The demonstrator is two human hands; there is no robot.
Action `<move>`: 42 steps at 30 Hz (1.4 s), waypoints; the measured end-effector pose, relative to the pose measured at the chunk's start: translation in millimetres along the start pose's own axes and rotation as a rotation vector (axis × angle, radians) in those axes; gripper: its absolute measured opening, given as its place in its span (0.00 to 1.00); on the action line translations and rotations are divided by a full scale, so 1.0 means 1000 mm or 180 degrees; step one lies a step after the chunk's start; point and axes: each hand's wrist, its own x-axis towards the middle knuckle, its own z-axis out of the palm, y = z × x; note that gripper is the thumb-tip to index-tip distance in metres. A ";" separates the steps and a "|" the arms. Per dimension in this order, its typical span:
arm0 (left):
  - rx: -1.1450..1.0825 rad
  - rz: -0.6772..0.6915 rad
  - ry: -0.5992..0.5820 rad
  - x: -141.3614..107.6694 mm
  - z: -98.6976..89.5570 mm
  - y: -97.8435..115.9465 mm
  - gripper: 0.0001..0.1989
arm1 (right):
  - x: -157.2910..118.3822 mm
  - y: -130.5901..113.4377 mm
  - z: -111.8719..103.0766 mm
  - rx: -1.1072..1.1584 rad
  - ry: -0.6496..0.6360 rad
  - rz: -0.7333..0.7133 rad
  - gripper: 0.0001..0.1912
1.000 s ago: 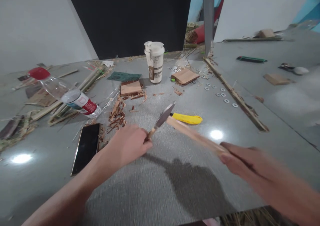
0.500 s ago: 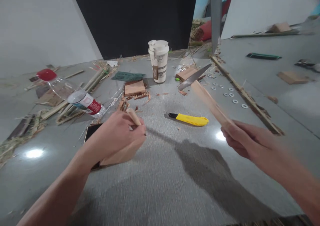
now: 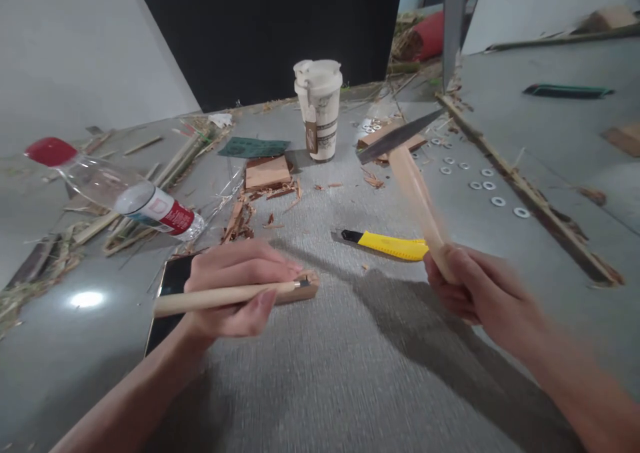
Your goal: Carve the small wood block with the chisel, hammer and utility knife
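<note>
My left hand point(image 3: 240, 283) is closed round a wood carving chisel point(image 3: 210, 298). The pale handle lies level and points left; the short metal tip is at the right, over a small wood block point(image 3: 303, 293). Most of the block is hidden under my fingers. My right hand point(image 3: 470, 286) grips the lower handle of a hammer point(image 3: 413, 179), raised above the table and slightly blurred. Its long grey metal head tilts up to the right. Near my right fingers lies a yellow utility knife point(image 3: 390, 245). A dark phone point(image 3: 173, 283) is partly covered by my left hand.
A lidded paper cup point(image 3: 320, 113) stands at the back. Left of it are sandpaper point(image 3: 254, 147), a wood block point(image 3: 267, 173) and shavings point(image 3: 237, 219). A plastic bottle point(image 3: 125, 196) lies on sticks. Several washers point(image 3: 475, 186) lie beside a wooden strip point(image 3: 525, 186).
My left hand has turned the chisel from pointing away to lying level, its tip at the block's right end. The hammer's handle is now more upright. The view has shifted slightly.
</note>
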 end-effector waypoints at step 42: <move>-0.0220 -0.0494 0.0038 0.002 -0.001 -0.006 0.12 | 0.002 0.021 0.004 0.0129 0.0020 0.0290 0.31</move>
